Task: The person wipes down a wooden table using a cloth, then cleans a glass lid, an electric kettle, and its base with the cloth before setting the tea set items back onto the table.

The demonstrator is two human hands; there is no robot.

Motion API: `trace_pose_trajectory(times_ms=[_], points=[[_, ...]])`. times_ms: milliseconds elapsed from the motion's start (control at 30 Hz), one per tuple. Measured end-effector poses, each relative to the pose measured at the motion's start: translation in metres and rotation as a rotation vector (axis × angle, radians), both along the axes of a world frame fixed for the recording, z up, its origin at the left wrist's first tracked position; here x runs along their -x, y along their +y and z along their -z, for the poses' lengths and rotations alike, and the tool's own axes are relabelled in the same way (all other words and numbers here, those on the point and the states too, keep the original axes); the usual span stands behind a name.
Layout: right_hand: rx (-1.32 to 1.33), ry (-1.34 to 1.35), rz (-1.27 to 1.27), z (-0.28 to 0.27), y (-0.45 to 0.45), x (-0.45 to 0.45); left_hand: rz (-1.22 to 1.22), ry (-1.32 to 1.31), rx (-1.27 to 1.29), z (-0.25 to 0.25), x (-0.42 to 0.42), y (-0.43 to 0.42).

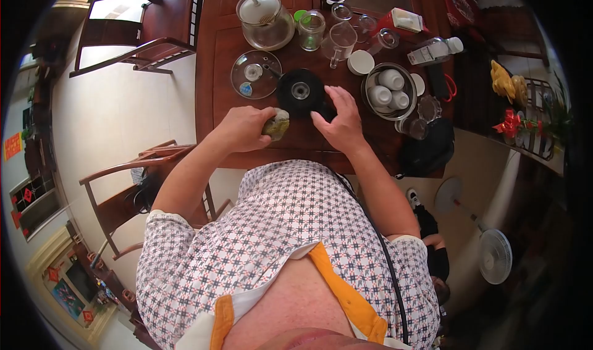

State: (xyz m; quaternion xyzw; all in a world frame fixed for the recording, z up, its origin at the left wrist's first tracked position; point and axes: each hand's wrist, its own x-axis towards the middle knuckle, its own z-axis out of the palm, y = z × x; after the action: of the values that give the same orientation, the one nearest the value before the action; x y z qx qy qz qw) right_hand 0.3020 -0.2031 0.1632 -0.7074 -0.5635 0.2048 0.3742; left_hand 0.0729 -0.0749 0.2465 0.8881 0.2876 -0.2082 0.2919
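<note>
On the wooden table lies a round black kettle base (300,91) with a metal connector in its centre. My right hand (341,123) rests at its right edge, thumb and fingers curved round the rim. Just left of the base, my left hand (248,128) is closed on a worn yellow-green sponge (277,125), held above the table's near edge. A glass lid (254,72) with a blue sticker lies beyond the left hand. Behind it stands a glass kettle (267,32) with a white lid.
Glass jars (311,30), a glass pitcher (340,40) and a metal bowl (389,91) of white cups crowd the table's far and right parts. A clear bottle (435,51) lies on its side. Wooden chairs (145,32) stand at left; a person and a fan (495,256) are behind at right.
</note>
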Motion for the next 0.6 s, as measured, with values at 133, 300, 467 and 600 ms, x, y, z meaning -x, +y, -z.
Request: trace_pose_trajectory(times_ms=[133, 300, 467, 600], points=[[-0.036, -0.258, -0.072, -0.001, 0.03, 0.014, -0.026, -0.025, -0.025, 0.011, -0.005, -0.01], [-0.058, -0.198, -0.094, 0.016, 0.042, 0.014, 0.0, 0.009, -0.064, 0.01, -0.014, -0.012], [-0.007, -0.109, 0.002, 0.009, 0.044, 0.019, -0.004, 0.022, -0.059, 0.011, -0.016, -0.012], [-0.066, -0.146, -0.028, 0.015, 0.044, 0.02, -0.007, 0.021, -0.05, 0.009, -0.016, -0.012]])
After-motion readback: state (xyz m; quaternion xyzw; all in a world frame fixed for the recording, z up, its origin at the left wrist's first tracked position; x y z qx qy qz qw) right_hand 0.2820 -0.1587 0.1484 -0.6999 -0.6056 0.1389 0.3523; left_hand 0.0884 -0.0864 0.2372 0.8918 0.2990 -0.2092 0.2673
